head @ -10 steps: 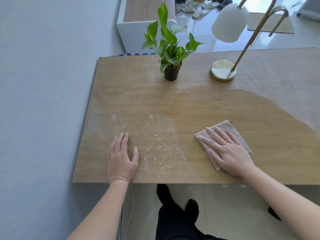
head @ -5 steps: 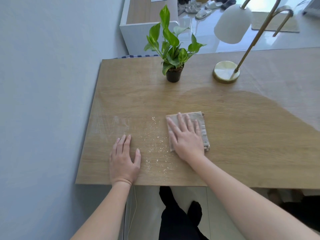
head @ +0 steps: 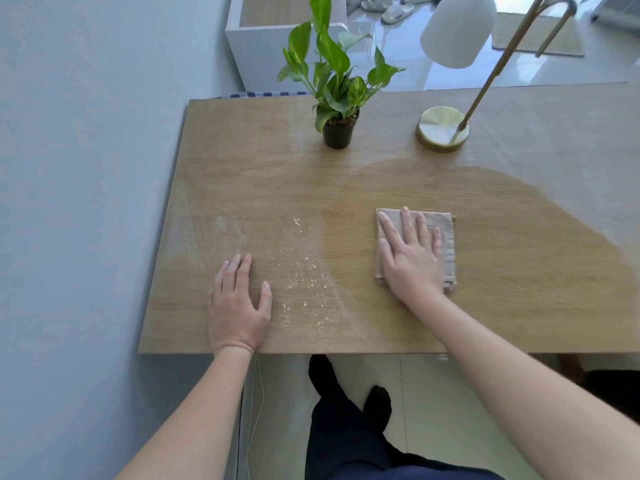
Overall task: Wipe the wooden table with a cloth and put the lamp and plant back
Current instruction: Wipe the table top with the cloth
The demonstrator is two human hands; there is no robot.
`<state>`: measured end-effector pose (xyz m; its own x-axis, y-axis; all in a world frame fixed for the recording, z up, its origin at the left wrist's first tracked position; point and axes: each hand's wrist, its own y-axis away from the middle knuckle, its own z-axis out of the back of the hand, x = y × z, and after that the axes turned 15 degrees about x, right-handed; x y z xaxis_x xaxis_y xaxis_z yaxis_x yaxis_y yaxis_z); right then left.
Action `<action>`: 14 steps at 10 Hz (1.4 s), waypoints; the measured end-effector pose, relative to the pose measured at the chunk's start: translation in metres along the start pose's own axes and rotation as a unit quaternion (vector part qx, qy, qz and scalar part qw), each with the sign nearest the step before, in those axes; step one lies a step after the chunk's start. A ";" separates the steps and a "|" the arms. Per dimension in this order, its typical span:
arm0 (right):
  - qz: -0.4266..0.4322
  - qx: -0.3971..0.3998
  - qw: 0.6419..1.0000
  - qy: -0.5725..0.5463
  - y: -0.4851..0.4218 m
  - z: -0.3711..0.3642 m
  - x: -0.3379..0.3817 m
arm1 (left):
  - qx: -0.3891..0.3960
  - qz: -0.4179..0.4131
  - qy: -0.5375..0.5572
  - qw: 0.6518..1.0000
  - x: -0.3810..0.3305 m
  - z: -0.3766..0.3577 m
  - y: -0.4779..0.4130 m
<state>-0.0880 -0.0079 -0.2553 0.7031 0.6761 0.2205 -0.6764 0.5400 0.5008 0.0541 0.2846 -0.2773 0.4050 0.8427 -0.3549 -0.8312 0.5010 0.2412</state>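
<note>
My right hand (head: 410, 256) lies flat on a folded beige cloth (head: 446, 237) and presses it onto the wooden table (head: 242, 174), right of centre. My left hand (head: 237, 303) rests flat on the table near its front edge, fingers together, holding nothing. Between the two hands lies a patch of pale crumbs (head: 304, 275). A small green plant in a black pot (head: 337, 131) stands at the back of the table. To its right stands a brass lamp (head: 441, 128) with a round base and a white shade.
A grey wall (head: 86, 202) runs along the table's left edge. A white cabinet (head: 252, 39) stands behind the table on a tiled floor. My dark-clothed legs (head: 346, 420) show below the front edge. A faint whitish smear (head: 218, 233) marks the table's left part.
My right hand slid the cloth left toward the crumbs, then back to the right. My left hand stayed flat in the same place.
</note>
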 end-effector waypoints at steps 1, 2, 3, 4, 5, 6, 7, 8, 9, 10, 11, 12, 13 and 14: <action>-0.021 -0.004 0.999 -0.025 0.004 -0.019 0.047 | -0.001 0.000 0.001 1.000 -0.002 0.000 0.000; 0.067 0.021 0.997 -0.002 0.043 -0.047 0.062 | -0.002 -0.002 0.000 1.000 -0.002 0.000 0.001; 0.152 0.036 0.987 0.044 0.089 -0.069 0.038 | -0.004 0.000 -0.002 1.000 -0.002 0.000 0.001; 0.182 0.045 0.977 0.096 0.105 -0.064 -0.016 | -0.001 0.004 -0.004 1.000 -0.002 0.000 0.002; 0.154 0.042 0.982 0.098 0.084 -0.035 -0.060 | -0.006 0.000 -0.003 1.000 -0.002 0.001 0.001; 0.050 0.003 0.998 0.037 0.047 -0.014 -0.053 | -0.008 0.002 -0.008 1.000 -0.001 0.000 0.001; -0.069 -0.016 0.997 -0.022 0.020 -0.016 -0.005 | -0.008 -0.001 -0.008 1.000 -0.001 -0.001 0.003; -0.024 -0.002 1.000 -0.018 0.020 -0.028 0.042 | -0.013 -0.002 -0.004 1.000 -0.003 -0.001 0.003; 0.127 0.044 0.990 0.039 0.048 -0.043 0.044 | -0.012 -0.002 -0.005 1.000 -0.003 -0.001 0.004; 0.222 0.078 0.967 0.101 0.071 -0.038 0.000 | -0.012 -0.003 -0.006 1.000 -0.003 -0.001 0.002; 0.234 0.086 0.959 0.138 0.062 -0.013 -0.047 | -0.011 -0.004 -0.006 1.000 -0.002 -0.001 0.001; 0.160 0.050 0.980 0.106 0.028 0.012 -0.053 | -0.007 -0.002 -0.010 1.000 -0.001 -0.001 0.002; 0.034 0.008 0.999 0.016 -0.007 0.016 -0.012 | 0.003 0.001 -0.009 1.000 -0.002 0.000 0.001; -0.032 -0.002 0.999 -0.019 -0.024 0.005 0.043 | 0.010 -0.006 -0.003 1.000 -0.001 0.001 0.001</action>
<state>-0.0402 0.0055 -0.2539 0.7528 0.6208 0.2191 -0.6302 0.5835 0.5122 0.0534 0.2839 -0.2759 0.4164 0.8381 -0.3523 -0.8186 0.5143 0.2559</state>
